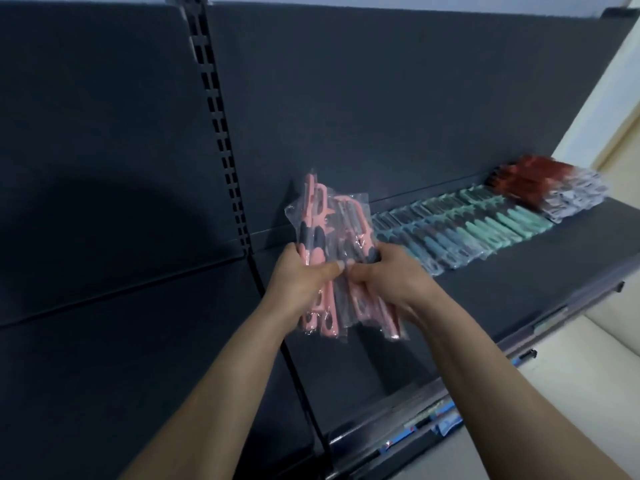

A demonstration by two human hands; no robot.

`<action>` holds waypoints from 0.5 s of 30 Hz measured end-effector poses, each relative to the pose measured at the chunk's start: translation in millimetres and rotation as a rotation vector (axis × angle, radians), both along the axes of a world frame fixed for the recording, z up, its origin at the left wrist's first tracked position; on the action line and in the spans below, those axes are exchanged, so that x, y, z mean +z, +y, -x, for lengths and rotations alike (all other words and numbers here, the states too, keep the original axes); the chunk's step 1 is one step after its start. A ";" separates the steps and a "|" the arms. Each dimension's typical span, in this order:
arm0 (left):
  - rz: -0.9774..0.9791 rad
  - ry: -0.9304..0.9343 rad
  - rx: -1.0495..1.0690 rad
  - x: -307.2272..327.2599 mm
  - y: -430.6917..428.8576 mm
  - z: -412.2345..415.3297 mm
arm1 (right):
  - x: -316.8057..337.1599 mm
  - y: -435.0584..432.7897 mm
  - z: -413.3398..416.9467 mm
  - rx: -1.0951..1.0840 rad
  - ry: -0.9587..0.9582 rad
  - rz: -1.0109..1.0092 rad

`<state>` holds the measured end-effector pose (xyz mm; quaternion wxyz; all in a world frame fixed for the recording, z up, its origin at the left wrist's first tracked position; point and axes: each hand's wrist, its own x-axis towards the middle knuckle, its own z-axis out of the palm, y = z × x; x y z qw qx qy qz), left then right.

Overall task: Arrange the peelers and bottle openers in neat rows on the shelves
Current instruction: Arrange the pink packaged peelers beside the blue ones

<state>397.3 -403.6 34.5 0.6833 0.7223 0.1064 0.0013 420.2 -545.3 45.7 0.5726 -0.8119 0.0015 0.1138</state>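
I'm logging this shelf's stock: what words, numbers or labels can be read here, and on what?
No text can be read.
On the blue and white tags on the dark shelf's front rail: print, too blurred to read.
On the clear plastic packets of pink peelers gripped by the left hand and right hand: no print shows.
On the teal packets and red packets lying in rows: too blurred to tell.

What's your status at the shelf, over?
Left hand and right hand both grip pink peeler packs. Teal row and red row lie on shelf. Nothing visibly in the way.
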 end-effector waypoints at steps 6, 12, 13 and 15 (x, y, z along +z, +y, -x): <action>0.082 0.032 0.055 -5.2 -15.7 -11.0 | -7.8 -4.0 -35.2 0.270 0.109 0.020; 0.210 0.149 0.177 -13.1 -32.2 -22.2 | -6.1 -17.0 -59.4 0.463 0.240 0.059; 0.249 0.153 0.192 -14.5 -33.6 -22.9 | -5.5 -19.2 -61.6 0.478 0.263 0.034; 0.325 0.157 0.214 -16.9 -36.7 -24.1 | -4.5 -22.0 -64.8 0.496 0.310 -0.021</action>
